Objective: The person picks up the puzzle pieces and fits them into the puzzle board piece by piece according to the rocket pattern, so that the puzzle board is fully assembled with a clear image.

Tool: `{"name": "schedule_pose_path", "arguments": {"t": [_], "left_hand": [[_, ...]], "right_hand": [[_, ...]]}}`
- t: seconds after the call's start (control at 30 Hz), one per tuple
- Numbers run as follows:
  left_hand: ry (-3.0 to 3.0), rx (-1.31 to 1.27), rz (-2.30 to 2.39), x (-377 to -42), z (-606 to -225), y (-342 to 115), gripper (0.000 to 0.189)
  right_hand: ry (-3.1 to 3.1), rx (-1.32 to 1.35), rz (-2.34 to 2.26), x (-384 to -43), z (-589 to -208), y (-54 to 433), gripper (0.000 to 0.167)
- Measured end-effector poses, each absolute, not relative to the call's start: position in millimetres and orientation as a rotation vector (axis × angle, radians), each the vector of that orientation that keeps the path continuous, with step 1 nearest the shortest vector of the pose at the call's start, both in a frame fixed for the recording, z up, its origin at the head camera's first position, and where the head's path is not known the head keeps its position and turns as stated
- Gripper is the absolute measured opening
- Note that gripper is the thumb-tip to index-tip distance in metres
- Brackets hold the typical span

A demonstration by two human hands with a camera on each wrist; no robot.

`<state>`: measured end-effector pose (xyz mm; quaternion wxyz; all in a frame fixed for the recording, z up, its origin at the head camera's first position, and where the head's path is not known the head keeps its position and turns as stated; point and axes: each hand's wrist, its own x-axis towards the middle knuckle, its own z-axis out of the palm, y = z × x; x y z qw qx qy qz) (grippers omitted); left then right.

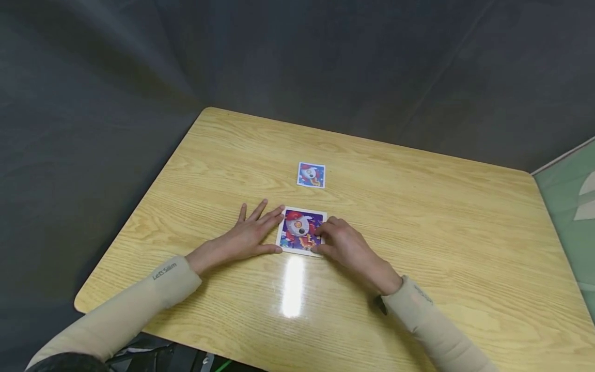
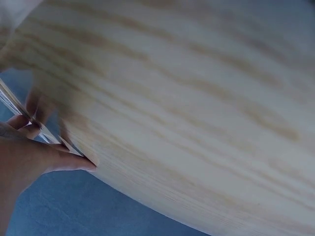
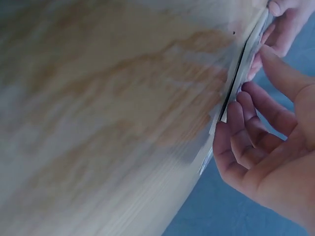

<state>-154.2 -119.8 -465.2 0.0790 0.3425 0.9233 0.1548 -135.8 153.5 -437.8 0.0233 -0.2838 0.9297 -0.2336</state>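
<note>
A square picture board [image 1: 297,227] with a white border and a cartoon on purple lies flat on the table. My left hand [image 1: 246,237] rests along its left side, fingers straight and spread, fingertips and thumb at the border. On the opposite side, my right hand [image 1: 346,245] has its fingers bent over the right border, with the thumb near the lower right corner. The right wrist view shows those curled fingers [image 3: 236,125] gripping the board's thin edge [image 3: 241,71]. In the left wrist view the left thumb [image 2: 74,161] lies along the edge.
A smaller square card [image 1: 311,175] with a similar cartoon lies beyond the board. Both are on a wood-grain table [image 1: 446,222] with rounded corners. Dark curtain [image 1: 325,62] hangs behind the table, and a green panel [image 1: 567,206] stands at the right.
</note>
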Motion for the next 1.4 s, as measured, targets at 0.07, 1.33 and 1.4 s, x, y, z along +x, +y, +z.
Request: {"name": "schedule_pose_path", "arguments": {"t": [0.07, 1.33, 1.4], "left_hand": [[2.763, 1.024, 0.462, -154.3, -464.4, -119.2, 0.083], [2.736, 1.006, 0.478, -152.9, -460.6, -117.4, 0.085], [2.733, 1.000, 0.490, -153.4, -460.8, -117.7, 0.085]], "right_hand": [[2.870, -0.898, -0.747, -135.8, -436.7, 155.4, 0.033], [2.779, -0.800, -0.815, -135.1, -439.2, 150.8, 0.029], [2.784, -0.807, -0.808, -135.2, -438.5, 150.4, 0.029]]}}
